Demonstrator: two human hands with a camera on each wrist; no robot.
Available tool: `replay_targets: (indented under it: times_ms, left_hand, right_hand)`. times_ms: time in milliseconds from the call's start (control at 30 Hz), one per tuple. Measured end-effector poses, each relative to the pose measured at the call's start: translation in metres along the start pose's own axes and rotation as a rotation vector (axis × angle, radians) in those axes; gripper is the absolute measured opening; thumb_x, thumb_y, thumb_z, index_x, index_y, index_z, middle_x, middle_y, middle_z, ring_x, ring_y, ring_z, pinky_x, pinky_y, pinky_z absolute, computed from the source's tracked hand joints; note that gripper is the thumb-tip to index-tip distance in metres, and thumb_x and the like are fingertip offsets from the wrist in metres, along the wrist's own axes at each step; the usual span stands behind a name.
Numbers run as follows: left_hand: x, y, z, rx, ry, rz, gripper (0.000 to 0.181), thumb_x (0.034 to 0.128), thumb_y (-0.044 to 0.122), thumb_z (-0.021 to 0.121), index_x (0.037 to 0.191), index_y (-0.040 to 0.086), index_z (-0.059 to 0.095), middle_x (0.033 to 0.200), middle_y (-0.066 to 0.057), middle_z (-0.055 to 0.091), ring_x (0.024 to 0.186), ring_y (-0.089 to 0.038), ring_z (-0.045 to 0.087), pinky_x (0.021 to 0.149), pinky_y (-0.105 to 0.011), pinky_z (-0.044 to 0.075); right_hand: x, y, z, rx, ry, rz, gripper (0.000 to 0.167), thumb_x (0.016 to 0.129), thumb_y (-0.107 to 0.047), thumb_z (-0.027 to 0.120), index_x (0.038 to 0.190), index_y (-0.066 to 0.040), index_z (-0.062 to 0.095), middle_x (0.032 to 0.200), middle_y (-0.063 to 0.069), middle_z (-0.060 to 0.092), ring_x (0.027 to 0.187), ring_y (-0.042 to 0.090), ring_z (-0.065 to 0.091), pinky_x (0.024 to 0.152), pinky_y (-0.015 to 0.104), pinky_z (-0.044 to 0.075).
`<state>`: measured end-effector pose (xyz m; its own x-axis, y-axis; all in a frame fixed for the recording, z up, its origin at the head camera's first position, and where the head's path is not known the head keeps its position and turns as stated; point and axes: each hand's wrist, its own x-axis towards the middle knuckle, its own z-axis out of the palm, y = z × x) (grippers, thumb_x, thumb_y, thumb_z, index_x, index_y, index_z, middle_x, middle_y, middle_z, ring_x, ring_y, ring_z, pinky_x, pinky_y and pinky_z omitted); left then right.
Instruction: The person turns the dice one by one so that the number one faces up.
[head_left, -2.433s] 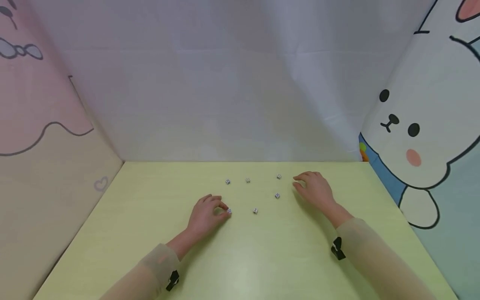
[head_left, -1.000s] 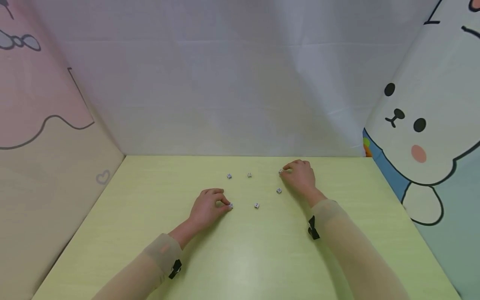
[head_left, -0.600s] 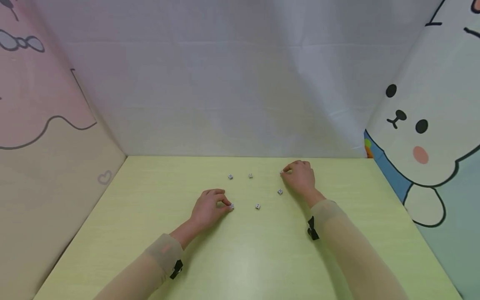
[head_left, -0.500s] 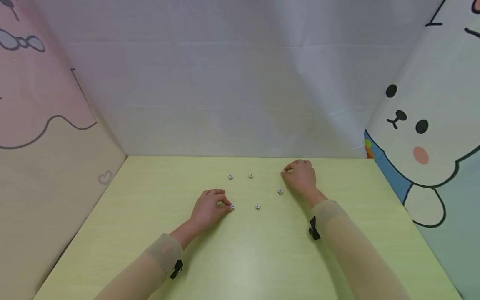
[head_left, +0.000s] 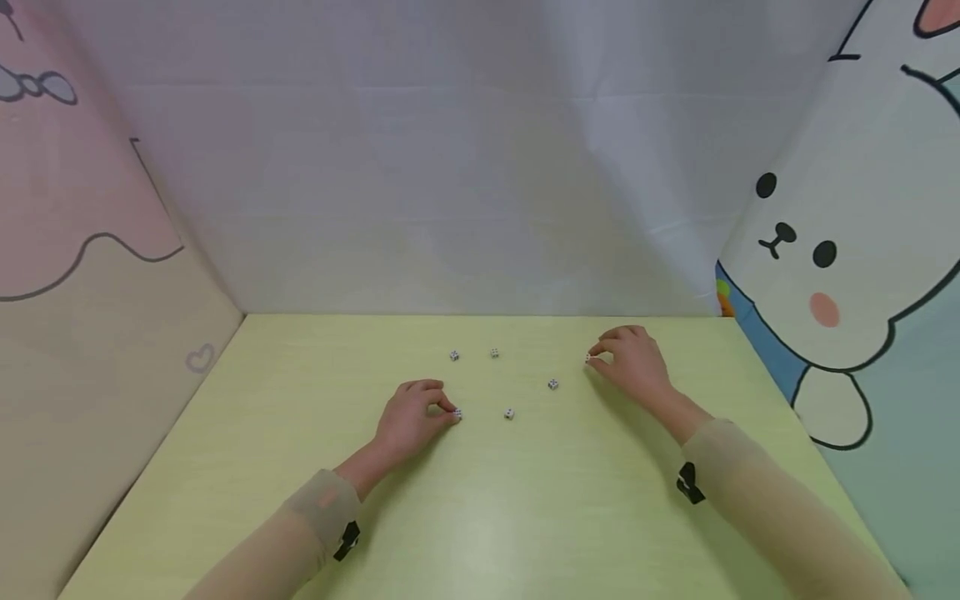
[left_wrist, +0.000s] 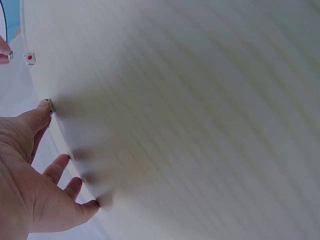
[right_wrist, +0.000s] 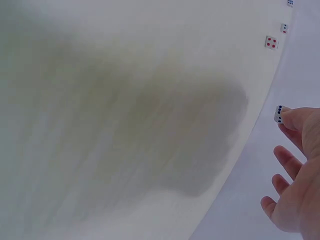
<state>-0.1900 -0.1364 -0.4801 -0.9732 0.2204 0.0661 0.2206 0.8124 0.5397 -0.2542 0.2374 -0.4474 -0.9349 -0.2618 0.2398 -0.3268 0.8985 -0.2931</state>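
A white die (head_left: 588,357) has been lifted and drawn rightward, pinched by the right hand (head_left: 634,362), and is thus parted from the rest on the pale yellow table (head_left: 480,517). A 2nd die (head_left: 458,414) is pinched by the left hand (head_left: 408,419), well apart; whether it is raised cannot be told. Left loose are a far-left die (head_left: 454,356), a far-middle die (head_left: 495,353), a right-side die (head_left: 553,384) and a near die (head_left: 509,414), before a white backdrop (head_left: 480,200). Both pinched dice are partly hidden.

Pale yellow tabletop (head_left: 450,517), 6 o'clock; whitish backdrop (head_left: 420,192), 12 o'clock; pink-and-beige panel (head_left: 90,333), 9 o'clock; cartoon-printed panel (head_left: 892,208), 3 o'clock.
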Motion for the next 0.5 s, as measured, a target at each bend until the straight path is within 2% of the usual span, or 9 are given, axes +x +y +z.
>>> replay_targets:
  times_ms: [233,500]
  left_hand:
    - [0.001,-0.002,0.002,0.013,-0.003,0.003,0.007,0.0907,0.030,0.080,0.089,0.024,0.078,0.141,-0.011,0.060,0.135,-0.040,0.046,0.111,-0.055,0.039]
    - [0.002,-0.003,0.005,0.004,-0.009,-0.002,0.006,0.0905,0.029,0.081,0.089,0.024,0.078,0.141,-0.010,0.060,0.136,-0.039,0.046,0.111,-0.055,0.039]
  right_hand:
    - [-0.028,0.003,-0.003,-0.023,-0.021,-0.030,0.010,0.091,-0.021,0.079,0.097,-0.013,0.082,0.119,0.016,0.069,0.121,0.048,0.051,0.097,0.065,0.044]
    - [-0.049,0.000,0.008,-0.017,-0.053,-0.044,0.011,0.091,-0.022,0.078,0.097,-0.014,0.082,0.120,0.015,0.069,0.122,0.046,0.052,0.098,0.065,0.043]
